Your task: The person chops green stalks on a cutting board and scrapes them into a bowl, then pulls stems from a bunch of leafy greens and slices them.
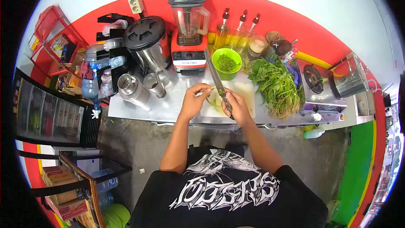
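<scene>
My right grip (237, 106) wraps a knife (216, 76), blade pointing far, above the white cutting board (248, 90) on the desk (177, 97); my left grip (196, 100) pinches a green stem (212, 88) beside the blade.

One black T-shirt (156, 202), short-sleeved; sleeves (291, 181) plain, one to each side of the lettering. Lettering (228, 193): one large row, white and grey, jagged (its reading was unclear). Illustration (225, 159): white line-work, lay just beyond the lettering. Left hand (194, 101), right hand (238, 109): bare.
</scene>
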`<action>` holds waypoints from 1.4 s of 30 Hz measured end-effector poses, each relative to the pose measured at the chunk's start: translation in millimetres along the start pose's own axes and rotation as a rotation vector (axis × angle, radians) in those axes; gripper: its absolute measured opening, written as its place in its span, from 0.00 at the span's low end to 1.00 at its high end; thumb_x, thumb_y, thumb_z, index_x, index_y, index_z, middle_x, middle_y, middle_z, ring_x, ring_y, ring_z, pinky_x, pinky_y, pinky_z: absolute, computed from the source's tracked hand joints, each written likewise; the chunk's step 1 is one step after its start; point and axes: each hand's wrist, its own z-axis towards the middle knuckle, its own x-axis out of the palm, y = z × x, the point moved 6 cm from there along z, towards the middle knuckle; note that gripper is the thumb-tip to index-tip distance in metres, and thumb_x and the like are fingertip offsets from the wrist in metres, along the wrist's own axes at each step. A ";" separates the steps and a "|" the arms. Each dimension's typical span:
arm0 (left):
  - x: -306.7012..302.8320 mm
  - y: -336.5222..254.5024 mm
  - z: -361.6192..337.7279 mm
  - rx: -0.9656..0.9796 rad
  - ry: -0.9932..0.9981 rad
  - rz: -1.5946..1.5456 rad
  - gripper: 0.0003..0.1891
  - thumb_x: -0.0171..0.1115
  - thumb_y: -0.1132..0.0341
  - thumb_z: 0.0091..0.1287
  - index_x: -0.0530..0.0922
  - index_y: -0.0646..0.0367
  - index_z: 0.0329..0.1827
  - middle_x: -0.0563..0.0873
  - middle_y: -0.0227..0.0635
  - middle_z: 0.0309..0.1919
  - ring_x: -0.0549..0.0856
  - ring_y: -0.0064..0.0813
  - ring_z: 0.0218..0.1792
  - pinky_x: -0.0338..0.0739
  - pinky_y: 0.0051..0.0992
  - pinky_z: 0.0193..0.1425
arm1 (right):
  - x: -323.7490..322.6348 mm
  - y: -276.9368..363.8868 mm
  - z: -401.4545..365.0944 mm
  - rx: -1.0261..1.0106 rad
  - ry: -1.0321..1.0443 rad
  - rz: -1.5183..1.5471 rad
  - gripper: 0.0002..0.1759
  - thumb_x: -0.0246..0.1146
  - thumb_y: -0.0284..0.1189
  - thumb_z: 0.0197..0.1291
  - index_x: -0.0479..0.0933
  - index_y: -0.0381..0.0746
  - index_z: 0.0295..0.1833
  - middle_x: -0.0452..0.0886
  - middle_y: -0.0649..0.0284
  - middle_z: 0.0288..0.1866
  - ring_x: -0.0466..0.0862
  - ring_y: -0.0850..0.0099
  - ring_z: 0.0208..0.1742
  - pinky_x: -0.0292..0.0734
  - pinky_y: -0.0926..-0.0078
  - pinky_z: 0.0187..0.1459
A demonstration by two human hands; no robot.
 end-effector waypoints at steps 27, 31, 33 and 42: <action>17.2 -14.3 0.8 0.071 0.137 0.125 0.07 0.69 0.72 0.68 0.87 0.66 0.45 0.87 0.38 0.40 0.84 0.29 0.44 0.77 0.28 0.51 | 0.0 -2.5 -11.7 -0.044 -0.070 0.166 0.17 0.55 0.35 0.80 0.75 0.33 0.62 0.76 0.67 0.28 0.70 0.82 0.21 0.64 0.83 0.23; 12.7 -8.2 -1.4 0.092 0.120 0.207 0.07 0.69 0.73 0.67 0.88 0.67 0.44 0.88 0.40 0.40 0.85 0.32 0.44 0.78 0.30 0.51 | -5.1 -7.6 -6.0 -0.121 -0.102 -0.094 0.15 0.61 0.31 0.76 0.80 0.32 0.59 0.72 0.73 0.27 0.68 0.84 0.24 0.61 0.82 0.25; 10.8 -6.3 -3.3 0.067 0.079 0.211 0.06 0.70 0.73 0.66 0.89 0.67 0.42 0.89 0.43 0.40 0.86 0.34 0.43 0.78 0.30 0.51 | -5.2 -4.8 -5.4 -0.220 -0.208 -0.380 0.14 0.64 0.31 0.73 0.83 0.31 0.54 0.72 0.74 0.26 0.67 0.85 0.26 0.62 0.81 0.27; -10.0 -2.8 -15.2 0.041 -0.076 0.283 0.06 0.70 0.74 0.67 0.90 0.65 0.43 0.88 0.38 0.37 0.84 0.27 0.41 0.78 0.27 0.48 | -3.3 -5.0 3.9 -0.320 -0.379 -0.569 0.15 0.67 0.33 0.70 0.84 0.30 0.49 0.69 0.71 0.22 0.66 0.84 0.26 0.63 0.76 0.27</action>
